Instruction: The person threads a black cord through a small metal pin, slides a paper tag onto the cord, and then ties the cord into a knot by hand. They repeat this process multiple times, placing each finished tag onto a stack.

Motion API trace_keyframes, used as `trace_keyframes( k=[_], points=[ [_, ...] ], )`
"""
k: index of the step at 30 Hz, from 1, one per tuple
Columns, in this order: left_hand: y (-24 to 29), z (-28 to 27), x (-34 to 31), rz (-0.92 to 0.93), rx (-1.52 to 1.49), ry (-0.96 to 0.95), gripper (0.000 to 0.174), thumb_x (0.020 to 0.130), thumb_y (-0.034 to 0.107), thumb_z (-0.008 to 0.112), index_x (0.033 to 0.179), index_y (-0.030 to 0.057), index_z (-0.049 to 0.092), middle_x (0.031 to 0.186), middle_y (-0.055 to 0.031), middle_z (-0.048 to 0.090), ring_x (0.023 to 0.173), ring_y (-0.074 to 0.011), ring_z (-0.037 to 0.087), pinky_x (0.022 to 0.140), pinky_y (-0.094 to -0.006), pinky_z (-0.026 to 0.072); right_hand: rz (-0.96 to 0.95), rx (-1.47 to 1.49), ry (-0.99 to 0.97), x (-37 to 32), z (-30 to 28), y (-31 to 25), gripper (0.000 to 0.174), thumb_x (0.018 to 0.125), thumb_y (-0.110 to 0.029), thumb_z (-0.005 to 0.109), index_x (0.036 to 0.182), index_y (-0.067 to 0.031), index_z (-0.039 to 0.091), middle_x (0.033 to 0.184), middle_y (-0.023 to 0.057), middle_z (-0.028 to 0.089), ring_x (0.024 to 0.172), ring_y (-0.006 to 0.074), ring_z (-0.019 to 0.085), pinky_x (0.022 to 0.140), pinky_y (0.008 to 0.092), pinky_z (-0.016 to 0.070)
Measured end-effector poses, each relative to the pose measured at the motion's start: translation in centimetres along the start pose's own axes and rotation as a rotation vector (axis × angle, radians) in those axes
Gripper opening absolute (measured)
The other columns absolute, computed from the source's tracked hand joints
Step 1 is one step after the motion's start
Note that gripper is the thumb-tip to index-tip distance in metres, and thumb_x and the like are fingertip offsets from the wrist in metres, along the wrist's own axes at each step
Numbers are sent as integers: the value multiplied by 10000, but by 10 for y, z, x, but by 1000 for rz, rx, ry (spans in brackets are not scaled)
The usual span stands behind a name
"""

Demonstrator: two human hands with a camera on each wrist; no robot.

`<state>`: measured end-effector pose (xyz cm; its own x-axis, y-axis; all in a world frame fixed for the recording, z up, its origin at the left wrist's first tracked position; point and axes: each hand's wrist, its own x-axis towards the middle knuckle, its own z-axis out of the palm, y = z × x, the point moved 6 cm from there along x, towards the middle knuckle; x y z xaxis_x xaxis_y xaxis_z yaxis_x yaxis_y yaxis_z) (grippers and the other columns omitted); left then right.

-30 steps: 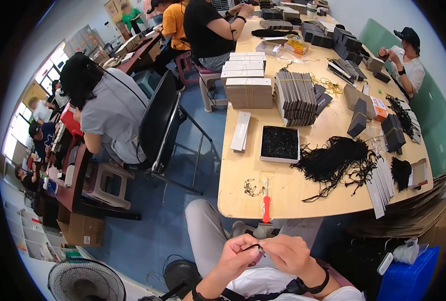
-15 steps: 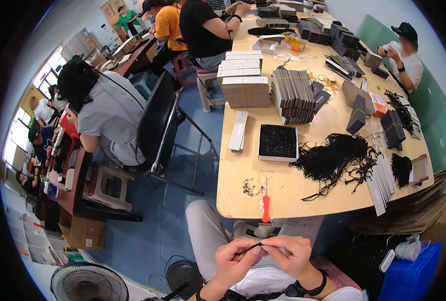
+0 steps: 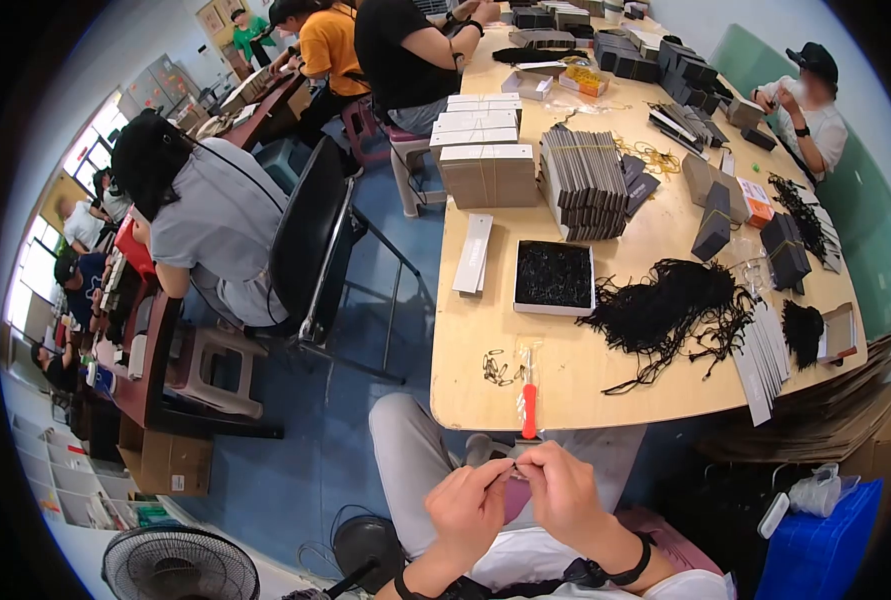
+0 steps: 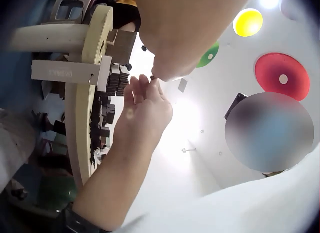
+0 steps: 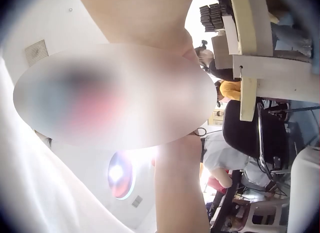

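Observation:
Over the lap in the head view, my left hand and right hand meet fingertip to fingertip. Both pinch a thin black cord, of which only a small dark bit shows between the fingers. A small loop of this cord stands out in the right wrist view. The fingers hide the rest of it. Just beyond the hands, a tool with a red handle lies at the table's front edge, partly in a clear wrapper. Beside it lie several small metal clips.
On the table are a white box of black pieces, a heap of black cords, a fan of grey tags and banded card stacks. A fan stands at lower left. People sit around.
Both hands have moved slightly up toward the table edge and turned, with their backs now more upward. The cord stretch seen between them earlier is now mostly covered by fingers.

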<state>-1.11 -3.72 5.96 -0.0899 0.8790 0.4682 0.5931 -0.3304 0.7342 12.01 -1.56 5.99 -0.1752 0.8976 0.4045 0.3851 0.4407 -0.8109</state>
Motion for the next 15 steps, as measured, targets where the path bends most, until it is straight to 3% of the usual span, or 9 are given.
trace_keyframes(
  k=[2,4,5,7,8,10,13,15],
  points=[
    [5,1,-1,87,79,-24,132,786,-21,685,902,2,627,670,-11,589,499,-14,417,446,-166,304,4,-19,-62,3,0,2,149,790,33,629,896,7,528,791,99,596,662,267,610,527,331,479],
    [-7,4,-4,-152,-61,-76,141,800,-19,676,928,-7,618,679,15,565,515,-15,415,446,-185,305,-44,-97,-106,5,0,1,141,783,3,626,886,-8,529,769,78,584,657,243,612,520,328,480],
    [-8,5,-5,-155,-62,-77,141,800,-19,676,928,-7,618,679,15,565,515,-15,415,446,-185,305,-41,-97,-108,7,-2,0,141,783,3,626,886,-8,529,769,78,584,657,243,612,520,328,480],
    [-34,18,-18,-648,-624,-162,128,839,23,649,953,-12,602,682,37,517,516,-14,377,443,-192,273,-57,-170,-181,9,-2,-2,177,758,31,646,886,-7,530,760,109,586,662,280,613,541,338,482],
    [-34,15,-14,-652,-623,-161,128,839,23,649,953,-12,602,682,37,517,516,-14,377,443,-192,273,-55,-169,-184,9,-2,0,177,758,31,646,886,-7,530,760,109,586,662,280,613,541,338,482],
    [-32,23,-15,-904,-938,-296,128,881,80,615,966,-10,583,683,52,469,517,-4,327,444,-182,229,-87,-146,-192,8,-1,0,181,750,15,658,882,-17,539,764,100,589,664,274,612,536,340,481],
    [-37,29,-25,-1077,-1162,-366,115,900,111,594,952,9,583,651,57,440,506,1,285,442,-177,192,-92,-121,-215,8,-1,2,184,737,21,664,877,-22,551,761,100,588,650,270,605,529,336,478],
    [-36,28,-25,-1104,-1214,-388,103,900,108,594,948,18,583,638,62,428,499,-2,282,440,-178,193,-121,-145,-206,6,-1,3,168,738,-5,636,883,-44,560,765,76,576,655,234,608,514,315,475]
  ],
)
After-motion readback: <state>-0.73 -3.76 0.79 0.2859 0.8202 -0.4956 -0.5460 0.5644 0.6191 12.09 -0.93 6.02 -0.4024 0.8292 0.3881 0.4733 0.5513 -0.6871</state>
